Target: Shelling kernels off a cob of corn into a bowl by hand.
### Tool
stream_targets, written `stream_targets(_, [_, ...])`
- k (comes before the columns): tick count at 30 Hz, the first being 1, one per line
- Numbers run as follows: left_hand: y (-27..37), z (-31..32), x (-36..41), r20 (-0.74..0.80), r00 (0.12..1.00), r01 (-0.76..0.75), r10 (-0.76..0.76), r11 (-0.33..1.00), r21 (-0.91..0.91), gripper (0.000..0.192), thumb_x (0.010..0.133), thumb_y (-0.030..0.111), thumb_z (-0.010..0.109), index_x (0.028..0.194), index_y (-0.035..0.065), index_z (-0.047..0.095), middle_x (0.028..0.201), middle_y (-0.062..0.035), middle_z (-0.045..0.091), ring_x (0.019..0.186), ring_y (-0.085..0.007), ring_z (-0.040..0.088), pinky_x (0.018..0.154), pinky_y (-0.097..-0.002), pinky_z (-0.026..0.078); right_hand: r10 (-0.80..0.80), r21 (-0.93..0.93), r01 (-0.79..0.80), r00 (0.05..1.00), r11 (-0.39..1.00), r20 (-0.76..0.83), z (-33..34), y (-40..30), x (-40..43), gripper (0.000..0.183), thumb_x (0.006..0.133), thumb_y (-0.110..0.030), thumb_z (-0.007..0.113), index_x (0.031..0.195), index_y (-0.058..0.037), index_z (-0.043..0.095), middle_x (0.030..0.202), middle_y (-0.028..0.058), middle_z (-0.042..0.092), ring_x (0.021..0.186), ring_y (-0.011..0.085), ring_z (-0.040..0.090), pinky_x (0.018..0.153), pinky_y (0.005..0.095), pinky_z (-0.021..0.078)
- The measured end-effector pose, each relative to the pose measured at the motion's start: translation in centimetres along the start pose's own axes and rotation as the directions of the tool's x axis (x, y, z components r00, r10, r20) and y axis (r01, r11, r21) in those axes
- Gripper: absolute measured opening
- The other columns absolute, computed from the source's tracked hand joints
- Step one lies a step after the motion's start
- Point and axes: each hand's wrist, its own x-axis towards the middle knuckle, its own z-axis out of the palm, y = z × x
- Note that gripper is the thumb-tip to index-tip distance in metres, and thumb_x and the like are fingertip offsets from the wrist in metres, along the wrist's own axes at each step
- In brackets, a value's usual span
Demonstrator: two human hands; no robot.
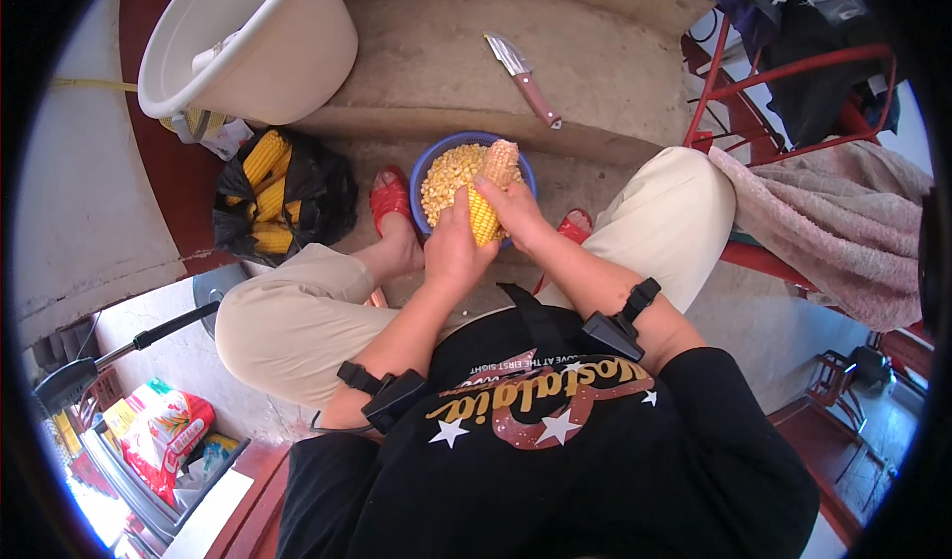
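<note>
Both my hands are on a partly shelled corn cob (487,215) above a blue plastic basket (419,179). The cob's lower part still bears yellow kernels, and its upper end is bare and pinkish. My left hand (455,250) holds the yellow part from the left and below. Around its right side lies my right hand (515,213), the thumb at the border between kernels and bare cob. Loose corn kernels (450,174) fill much of the basket below. Part of the cob is hidden by my fingers.
A black plastic bag (320,194) with several yellow corn cobs (272,196) stands left of the basket. Behind it is a large white tub (297,53). A knife with a brown handle (534,99) lies on the concrete step (446,60). A towel (833,217) hangs at the right.
</note>
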Motion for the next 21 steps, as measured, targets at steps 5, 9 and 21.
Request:
stream_targets(5, [-0.4, -0.1, 0.4, 0.020, 0.999, 0.046, -0.043, 0.985, -0.165, 0.086, 0.063, 0.023, 0.072, 0.132, 0.0039, 0.025, 0.106, -0.0234, 0.053, 0.095, -0.0369, 0.055, 0.077, -0.0416, 0.046, -0.011, -0.245, 0.005, 1.000, 0.970, -0.027, -1.9, 1.3, 1.2, 0.035, 0.088, -0.030, 0.052, 0.101, 0.0021, 0.055, 0.090, 0.0073, 0.059, 0.079, 0.0130, 0.057, 0.068, 0.0265, 0.0466])
stream_targets(9, [-0.6, -0.2, 0.6, 0.051, 0.995, 0.100, -0.091, 0.965, -0.243, 0.086, 0.063, 0.024, 0.072, 0.133, 0.0059, 0.025, 0.108, -0.0233, 0.053, 0.095, -0.0368, 0.056, 0.077, -0.0416, 0.047, 0.070, 0.003, -0.070, 0.998, 0.998, 0.000, -1.4, 1.0, 1.0, 0.038, 0.088, -0.034, 0.051, 0.103, 0.0013, 0.054, 0.093, 0.0073, 0.059, 0.079, 0.0142, 0.058, 0.067, 0.0281, 0.0470])
stream_targets(21, [-0.1, 0.1, 0.3, -0.067, 0.998, 0.019, -0.017, 0.999, 0.033, 0.085, 0.062, 0.020, 0.072, 0.133, 0.0060, 0.028, 0.103, -0.0196, 0.051, 0.094, -0.0349, 0.054, 0.077, -0.0414, 0.047, 0.196, 0.007, -0.196, 0.981, 0.981, -0.005, -0.6, -0.4, 0.4, 0.039, 0.086, -0.033, 0.053, 0.110, -0.0013, 0.051, 0.097, 0.0082, 0.059, 0.084, 0.0172, 0.060, 0.070, 0.0326, 0.0512])
